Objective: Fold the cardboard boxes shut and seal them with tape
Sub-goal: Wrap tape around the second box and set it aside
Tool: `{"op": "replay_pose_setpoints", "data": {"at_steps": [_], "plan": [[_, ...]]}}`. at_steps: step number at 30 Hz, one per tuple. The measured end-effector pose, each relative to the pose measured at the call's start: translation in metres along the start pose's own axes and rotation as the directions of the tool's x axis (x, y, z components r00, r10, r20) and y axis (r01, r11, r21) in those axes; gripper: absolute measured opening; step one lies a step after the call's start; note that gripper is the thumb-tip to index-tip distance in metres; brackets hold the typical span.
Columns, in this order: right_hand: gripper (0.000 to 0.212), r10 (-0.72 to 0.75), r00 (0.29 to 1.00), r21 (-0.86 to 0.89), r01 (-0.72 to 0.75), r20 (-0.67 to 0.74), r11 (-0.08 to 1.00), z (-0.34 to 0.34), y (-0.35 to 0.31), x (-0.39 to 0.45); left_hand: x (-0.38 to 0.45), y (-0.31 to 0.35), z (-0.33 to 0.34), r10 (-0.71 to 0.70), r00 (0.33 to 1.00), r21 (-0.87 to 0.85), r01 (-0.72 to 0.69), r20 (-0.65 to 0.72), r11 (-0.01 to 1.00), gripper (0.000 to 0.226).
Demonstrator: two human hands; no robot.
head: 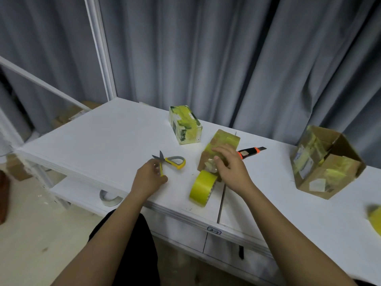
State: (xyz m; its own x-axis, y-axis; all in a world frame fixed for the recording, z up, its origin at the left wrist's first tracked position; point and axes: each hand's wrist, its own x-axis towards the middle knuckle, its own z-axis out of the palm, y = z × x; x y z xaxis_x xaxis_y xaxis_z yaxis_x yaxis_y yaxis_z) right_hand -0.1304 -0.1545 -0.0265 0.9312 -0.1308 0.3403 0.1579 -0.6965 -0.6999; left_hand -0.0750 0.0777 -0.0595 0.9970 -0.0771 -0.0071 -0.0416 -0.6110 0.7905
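Cardboard is the thing in hand: a small brown cardboard box wrapped in glossy yellow tape (218, 153) lies on the white bench (103, 137) directly under the right hand (231, 166), whose fingers rest spread and only lightly bent over its top and near end. Touching the box's near end, just below that hand's thumb, a roll of yellow packing tape (201, 187) stands on edge. The left hand (149, 178) curls round one handle of the yellow-and-grey scissors (171, 161), blades pointing away from the person.

Judging by its size, the box is light and would slide on the smooth bench. Its taped faces look slick, so the bare cardboard at the near end or the corners probably gives a surer hold than the glossy top. The walls should be stiff enough for firm downward pressure.

Beyond the right hand lies an orange-and-black utility knife (250, 152); far to its right an open, tape-patched cardboard box (325, 162) still awaits folding.
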Motion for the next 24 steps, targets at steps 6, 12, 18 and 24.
{"op": "replay_pose_setpoints", "data": {"at_steps": [6, 12, 18, 24], "plan": [[0.020, 0.077, 0.996, 0.108, -0.081, 0.036, 0.991, 0.017, -0.045, 0.001, -0.021, 0.009, -0.021, -0.174, 0.982, -0.592, 0.186, 0.078, 0.784, 0.031], [0.031, 0.422, 0.856, 0.599, -0.513, 0.299, 0.615, 0.015, -0.095, 0.009, -0.049, 0.047, -0.028, 0.041, 0.999, -0.678, -0.016, 0.021, 0.735, 0.034], [0.043, 0.277, 0.847, 0.783, -0.528, 0.454, 0.330, -0.015, -0.096, -0.002, -0.065, 0.086, -0.022, 0.362, 0.930, -0.666, -0.306, -0.056, 0.680, 0.041], [0.024, 0.266, 0.895, 0.843, -0.431, 0.357, 0.320, -0.045, -0.070, -0.017, -0.067, 0.106, 0.003, 0.454, 0.889, -0.691, -0.291, 0.060, 0.662, 0.046]]}}
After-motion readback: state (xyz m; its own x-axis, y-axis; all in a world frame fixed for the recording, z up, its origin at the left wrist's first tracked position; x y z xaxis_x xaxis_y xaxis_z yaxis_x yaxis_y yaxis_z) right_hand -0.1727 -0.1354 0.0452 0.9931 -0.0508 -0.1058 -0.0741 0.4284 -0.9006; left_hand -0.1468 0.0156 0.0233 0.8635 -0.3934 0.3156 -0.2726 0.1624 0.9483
